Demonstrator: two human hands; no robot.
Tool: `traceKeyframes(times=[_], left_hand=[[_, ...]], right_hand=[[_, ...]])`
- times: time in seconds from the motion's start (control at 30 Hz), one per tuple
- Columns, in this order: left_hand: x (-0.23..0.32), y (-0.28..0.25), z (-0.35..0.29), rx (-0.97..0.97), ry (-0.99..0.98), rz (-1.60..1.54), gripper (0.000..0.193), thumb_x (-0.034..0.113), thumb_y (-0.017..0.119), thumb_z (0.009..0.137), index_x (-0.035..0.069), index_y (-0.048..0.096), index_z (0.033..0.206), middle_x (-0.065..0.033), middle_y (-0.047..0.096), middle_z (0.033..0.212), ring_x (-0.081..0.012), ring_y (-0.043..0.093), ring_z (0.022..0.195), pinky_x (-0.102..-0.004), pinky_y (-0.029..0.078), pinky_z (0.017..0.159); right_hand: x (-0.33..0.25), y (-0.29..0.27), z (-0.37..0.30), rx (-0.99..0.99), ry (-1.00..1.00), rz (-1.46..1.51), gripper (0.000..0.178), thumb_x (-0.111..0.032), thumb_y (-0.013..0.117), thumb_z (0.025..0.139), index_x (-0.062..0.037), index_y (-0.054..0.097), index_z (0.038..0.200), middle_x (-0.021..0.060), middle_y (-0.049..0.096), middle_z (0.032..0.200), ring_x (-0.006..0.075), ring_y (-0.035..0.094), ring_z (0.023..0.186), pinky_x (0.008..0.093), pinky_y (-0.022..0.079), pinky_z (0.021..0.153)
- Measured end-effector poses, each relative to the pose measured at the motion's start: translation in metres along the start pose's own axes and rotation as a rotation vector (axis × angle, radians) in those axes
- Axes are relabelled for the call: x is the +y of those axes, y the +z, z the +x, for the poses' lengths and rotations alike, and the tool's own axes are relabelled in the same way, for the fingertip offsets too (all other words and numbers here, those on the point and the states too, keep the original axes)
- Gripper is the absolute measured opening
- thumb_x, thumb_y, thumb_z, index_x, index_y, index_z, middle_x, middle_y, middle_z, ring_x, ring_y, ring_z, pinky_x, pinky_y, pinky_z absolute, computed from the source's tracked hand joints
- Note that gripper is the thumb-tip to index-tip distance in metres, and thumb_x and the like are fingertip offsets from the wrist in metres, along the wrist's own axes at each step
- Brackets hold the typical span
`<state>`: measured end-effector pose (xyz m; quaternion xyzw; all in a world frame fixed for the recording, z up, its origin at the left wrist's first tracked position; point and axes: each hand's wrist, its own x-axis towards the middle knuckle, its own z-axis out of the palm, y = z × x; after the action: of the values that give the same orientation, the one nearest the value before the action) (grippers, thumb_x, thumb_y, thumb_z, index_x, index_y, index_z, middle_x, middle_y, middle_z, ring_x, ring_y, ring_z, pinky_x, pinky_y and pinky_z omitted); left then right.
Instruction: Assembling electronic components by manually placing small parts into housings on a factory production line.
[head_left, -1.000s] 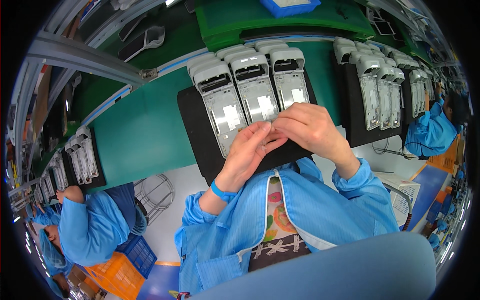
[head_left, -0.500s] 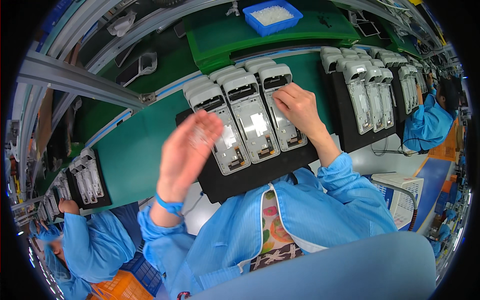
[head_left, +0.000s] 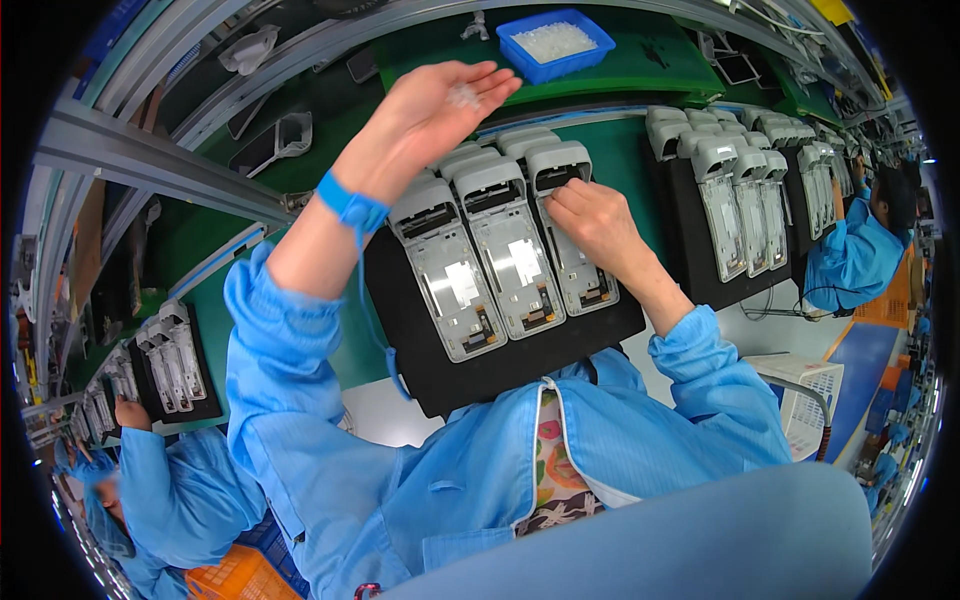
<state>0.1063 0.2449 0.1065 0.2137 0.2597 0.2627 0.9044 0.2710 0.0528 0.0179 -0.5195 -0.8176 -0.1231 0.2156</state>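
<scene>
My left hand (head_left: 437,108) is raised palm up over the far side of the bench, near the blue tray. Its fingers are slightly curled, and several small clear pieces (head_left: 463,96) lie in it. At the upper part of the right-hand grey handheld-device housing (head_left: 575,262), my right hand (head_left: 596,222) has its fingers pinched together. What those fingertips hold, if anything, is hidden. Beside that housing are a middle housing (head_left: 515,262) and a left housing (head_left: 452,290), with open insides facing up. More grey housings sit behind them, all on a black pad (head_left: 425,372).
The blue tray (head_left: 556,45) of clear small pieces stands on a raised green shelf (head_left: 655,75). More housings (head_left: 742,200) rest on a black pad to the right. Co-workers sit at the left (head_left: 185,490) and right (head_left: 857,245). A metal frame (head_left: 165,165) crosses the upper left.
My left hand has moved up and away from the left housing toward the blue tray, carrying the clear pieces. My right hand stays by the right-hand housing.
</scene>
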Motion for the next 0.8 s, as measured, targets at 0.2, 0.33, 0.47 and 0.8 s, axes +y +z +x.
traceKeyframes(times=[0.2,0.33,0.47,0.8], left_hand=[[-0.008,0.019,0.071,-0.028,-0.030,-0.058,0.026,-0.005,0.043,0.097,-0.019,0.040,0.119,-0.0306,0.043,0.128,-0.0404,0.051,0.119,-0.0475,0.048,0.108],[-0.007,0.032,0.101,-0.008,-0.022,0.001,0.033,-0.008,0.044,0.094,-0.017,0.035,0.124,-0.0295,0.039,0.130,-0.0393,0.047,0.121,-0.0465,0.046,0.110],[-0.008,0.044,0.127,0.046,0.041,-0.028,0.033,-0.012,0.046,0.088,-0.016,0.036,0.119,-0.0279,0.039,0.124,-0.0389,0.048,0.115,-0.0499,0.047,0.109],[-0.020,0.066,0.158,0.101,0.216,0.524,0.027,0.001,0.061,0.088,-0.010,0.053,0.111,-0.0206,0.047,0.121,-0.0309,0.047,0.119,-0.0378,0.044,0.103]], right_hand=[[0.006,0.001,-0.001,-0.015,-0.094,-0.008,0.009,-0.008,0.063,0.066,-0.0066,0.056,0.071,0.0044,0.051,0.075,0.0204,0.057,0.074,0.0314,0.050,0.061],[0.006,-0.003,0.000,-0.038,-0.129,-0.011,0.009,-0.008,0.063,0.066,-0.0060,0.057,0.072,0.0045,0.052,0.075,0.0198,0.057,0.077,0.0302,0.050,0.064],[0.006,-0.007,0.003,-0.119,-0.176,-0.021,0.006,-0.008,0.064,0.066,-0.0062,0.059,0.070,0.0043,0.053,0.075,0.0192,0.056,0.079,0.0295,0.050,0.068],[0.000,-0.008,0.001,-0.174,-0.152,-0.011,0.010,-0.006,0.064,0.069,-0.0020,0.061,0.078,0.0066,0.052,0.079,0.0213,0.056,0.079,0.0316,0.050,0.070]])
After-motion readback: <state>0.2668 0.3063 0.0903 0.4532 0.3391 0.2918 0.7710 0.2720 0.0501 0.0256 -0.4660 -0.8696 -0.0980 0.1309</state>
